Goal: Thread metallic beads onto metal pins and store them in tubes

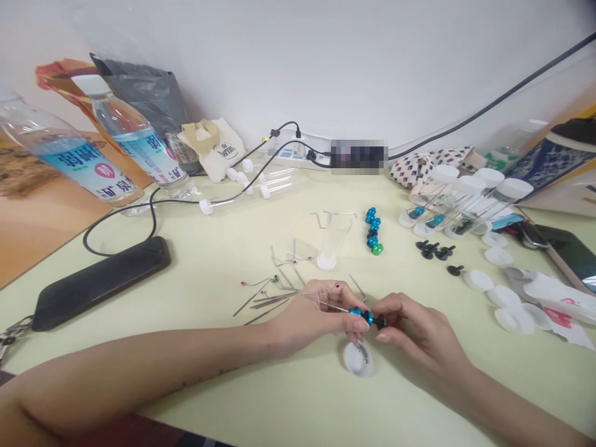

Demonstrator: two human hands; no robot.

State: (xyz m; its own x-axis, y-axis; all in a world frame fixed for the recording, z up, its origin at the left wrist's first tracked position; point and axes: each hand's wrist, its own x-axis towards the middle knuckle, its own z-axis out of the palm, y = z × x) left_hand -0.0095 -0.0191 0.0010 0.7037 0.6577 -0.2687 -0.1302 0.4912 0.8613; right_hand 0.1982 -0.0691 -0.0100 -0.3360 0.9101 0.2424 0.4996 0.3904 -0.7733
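Fingers of the left hand (321,313) pinch a blue metal piece (356,313), lower centre of the frame, its long axis running right and slightly down; the right hand (423,326), slightly parted, is nearer its black end (380,321), grip unclear.

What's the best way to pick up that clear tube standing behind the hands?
Probably around the middle of the clear tube's wall, coming from the right. It stands on its white cap, and bent metal wires stick out by its rim, so the top looks awkward. Loose rods lie on the left.
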